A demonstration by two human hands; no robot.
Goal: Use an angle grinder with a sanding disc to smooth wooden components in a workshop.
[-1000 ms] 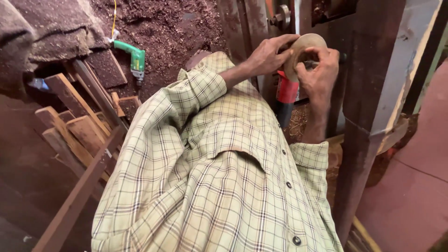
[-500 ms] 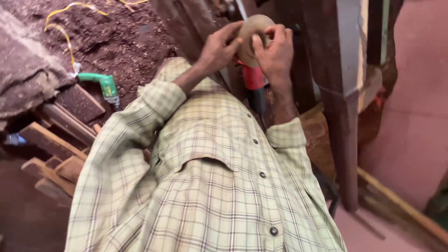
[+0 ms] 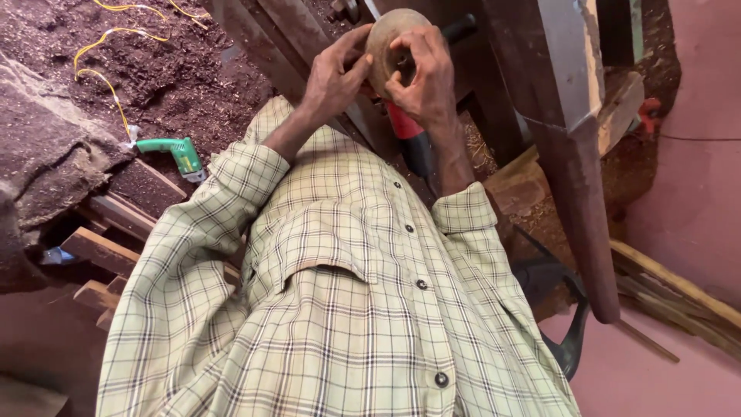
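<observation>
Up top, centre of view: both hands raised on a round tan disc [image 3: 395, 40], prob. a sanding pad, held on edge. Left hand [image 3: 333, 73] curled on disc's left rim, fingers bent, thumb toward its face. Right hand [image 3: 427, 77] wraps the right side, fingertips pressed near disc's centre hole. Both closed around it, no gap seen. Just under the hands, a red-and-black power tool body [image 3: 409, 139] runs down behind the right forearm; disc seems to sit at its head, joint hidden. Plaid shirt [image 3: 347, 293] fills the lower frame. Left side: green drill [image 3: 174, 153] on sawdust floor w/ yellow cord [image 3: 108, 81], wood offcuts [image 3: 100, 247] nearby. Right: dark wooden post [image 3: 571, 162].
</observation>
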